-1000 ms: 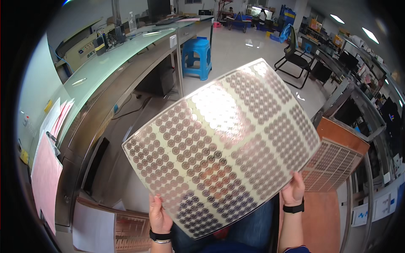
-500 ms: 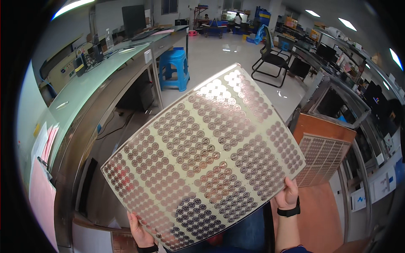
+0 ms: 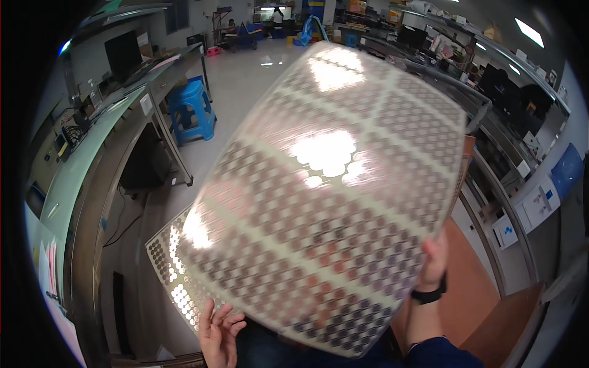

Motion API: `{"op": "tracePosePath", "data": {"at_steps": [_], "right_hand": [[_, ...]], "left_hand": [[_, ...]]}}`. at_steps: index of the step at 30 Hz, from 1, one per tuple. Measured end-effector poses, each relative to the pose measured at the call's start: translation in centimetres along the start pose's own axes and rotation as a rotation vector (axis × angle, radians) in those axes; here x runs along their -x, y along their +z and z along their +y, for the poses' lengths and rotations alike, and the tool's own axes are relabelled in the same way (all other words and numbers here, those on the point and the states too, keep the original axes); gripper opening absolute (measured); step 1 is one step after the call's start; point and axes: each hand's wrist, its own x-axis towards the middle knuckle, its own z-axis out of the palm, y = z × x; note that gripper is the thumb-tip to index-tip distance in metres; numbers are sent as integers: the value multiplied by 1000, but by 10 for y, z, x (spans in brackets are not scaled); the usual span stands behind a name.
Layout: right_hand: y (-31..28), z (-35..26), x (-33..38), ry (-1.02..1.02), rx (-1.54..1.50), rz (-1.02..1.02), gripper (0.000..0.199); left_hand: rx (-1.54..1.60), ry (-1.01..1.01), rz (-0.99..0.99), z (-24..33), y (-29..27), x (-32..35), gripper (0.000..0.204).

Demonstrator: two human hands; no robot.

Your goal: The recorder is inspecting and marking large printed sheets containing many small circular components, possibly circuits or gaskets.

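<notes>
While the right hand grips the right edge of the upper panel, the left hand sits at the lower left, fingers loosely parted by the edge of the lower panel; whether they pinch it, can't say from here. Upper panel tilted across the middle of the view, slightly blurred, pale with rows of dark discs and patches of hard glare. Lower panel juts out from beneath it to the left, similarly patterned; whether the two touch is hidden. Step in hand, by my reading: parting one panel from the other (a judgement only, the overlap covering most of the lower one). A next move would seem to call for a firm right-hand hold and a steady left, so neither face scrapes. Writing: white sheets with blue marks at the right, near a blue pouch; pinkish papers at far left. Any print there is too small to read; no brand or label made out on either panel.
</notes>
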Motion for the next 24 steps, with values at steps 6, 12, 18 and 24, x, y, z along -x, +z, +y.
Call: {"op": "tracePosePath", "data": {"at_steps": [6,12,18,24], "right_hand": [[-150,-121,17,-262,524,406,46],[-185,-179,43,-139,336,422,41],[-275,-120,32,-58,514,716,43],[-282,-59,-19,206,554,807,45]], "left_hand": [[-108,10,146,5,-13,-7,59],[-158,4,288,6,-17,-20,53],[-137,-22,236,3,-16,-24,51],[-140,3,313,8,-34,-20,47]]}}
